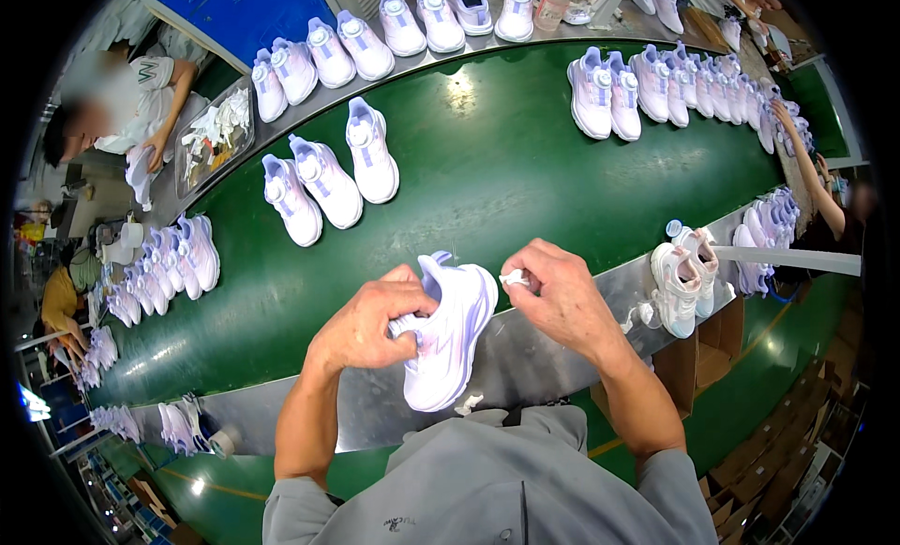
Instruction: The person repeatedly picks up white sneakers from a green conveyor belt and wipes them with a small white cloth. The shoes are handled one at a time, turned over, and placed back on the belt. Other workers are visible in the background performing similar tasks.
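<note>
A white and lavender sneaker (452, 334) hangs tilted in front of me, over the metal edge of the green belt. My left hand (373, 322) is closed around it from the left, its thumb and fingers gripping the tongue side. Just right of the sneaker's heel, apart from it, my right hand (555, 292) pinches a small wad of white tissue (515, 278) between thumb and fingers. Below the sneaker, a scrap of white tissue (469, 404) lies on the metal edge (375, 409).
Three sneakers (323, 179) stand on the green belt (469, 170) ahead, with rows of sneakers (614, 90) farther right and left. A pair of white shoes (682, 278) sits on the right metal edge above a cardboard box (698, 353). Co-workers (141, 104) stand along the line.
</note>
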Available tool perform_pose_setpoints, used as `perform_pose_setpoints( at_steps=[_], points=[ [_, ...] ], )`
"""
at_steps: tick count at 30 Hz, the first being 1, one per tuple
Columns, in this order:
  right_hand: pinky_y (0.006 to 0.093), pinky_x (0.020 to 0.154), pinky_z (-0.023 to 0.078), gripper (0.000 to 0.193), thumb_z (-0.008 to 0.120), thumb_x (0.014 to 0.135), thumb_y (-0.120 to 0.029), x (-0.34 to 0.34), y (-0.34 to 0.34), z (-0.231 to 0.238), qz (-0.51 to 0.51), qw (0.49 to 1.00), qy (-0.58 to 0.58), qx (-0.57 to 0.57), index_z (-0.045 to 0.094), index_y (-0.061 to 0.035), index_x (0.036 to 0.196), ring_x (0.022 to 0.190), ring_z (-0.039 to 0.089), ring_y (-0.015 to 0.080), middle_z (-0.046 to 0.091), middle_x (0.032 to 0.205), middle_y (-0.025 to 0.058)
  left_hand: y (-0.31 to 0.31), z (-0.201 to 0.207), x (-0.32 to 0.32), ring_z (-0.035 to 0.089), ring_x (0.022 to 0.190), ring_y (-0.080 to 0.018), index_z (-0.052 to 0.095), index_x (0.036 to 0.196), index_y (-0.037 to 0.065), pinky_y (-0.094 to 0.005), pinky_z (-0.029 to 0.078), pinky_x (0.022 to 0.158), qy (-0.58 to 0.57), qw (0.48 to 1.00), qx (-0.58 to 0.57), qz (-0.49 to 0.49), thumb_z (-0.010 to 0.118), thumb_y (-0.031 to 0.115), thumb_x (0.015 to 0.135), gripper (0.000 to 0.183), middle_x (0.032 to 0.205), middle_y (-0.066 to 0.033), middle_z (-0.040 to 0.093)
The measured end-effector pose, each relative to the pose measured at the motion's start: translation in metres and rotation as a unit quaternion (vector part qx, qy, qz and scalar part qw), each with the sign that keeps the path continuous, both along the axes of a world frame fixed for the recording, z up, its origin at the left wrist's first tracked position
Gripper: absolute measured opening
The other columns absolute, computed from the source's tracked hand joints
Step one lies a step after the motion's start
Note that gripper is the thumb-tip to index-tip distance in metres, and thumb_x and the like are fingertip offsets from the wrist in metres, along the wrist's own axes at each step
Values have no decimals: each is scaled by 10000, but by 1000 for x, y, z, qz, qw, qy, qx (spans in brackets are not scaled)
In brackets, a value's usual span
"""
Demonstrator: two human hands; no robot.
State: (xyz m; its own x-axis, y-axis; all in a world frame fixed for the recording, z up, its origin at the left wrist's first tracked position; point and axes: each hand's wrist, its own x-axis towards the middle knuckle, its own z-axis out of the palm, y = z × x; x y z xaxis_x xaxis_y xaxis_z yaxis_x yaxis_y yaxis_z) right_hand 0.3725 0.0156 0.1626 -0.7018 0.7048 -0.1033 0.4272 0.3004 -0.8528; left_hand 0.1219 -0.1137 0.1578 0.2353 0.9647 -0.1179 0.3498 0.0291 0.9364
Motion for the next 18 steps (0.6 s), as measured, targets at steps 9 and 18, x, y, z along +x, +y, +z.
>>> perform_pose_setpoints(
  at_steps=[9, 18],
  points=[
    [392, 654, 518, 133, 663, 811, -62, -9, -2, -5, 66, 996, -55, 9, 675, 22, 913, 715, 647, 296, 628, 832, 154, -3, 14, 11, 543, 868, -302, 723, 992, -8, -398, 481, 732, 62, 997, 10, -33, 653, 47, 632, 370, 801, -138, 587],
    [426, 662, 500, 120, 681, 794, -40, -13, -21, -5, 55, 993, -28, 102, 651, 12, 898, 722, 615, 337, 590, 808, 156, -6, 9, 5, 546, 875, -294, 720, 1002, -19, -400, 485, 735, 53, 998, -5, -12, 668, 67, 651, 365, 817, -144, 606]
  ],
)
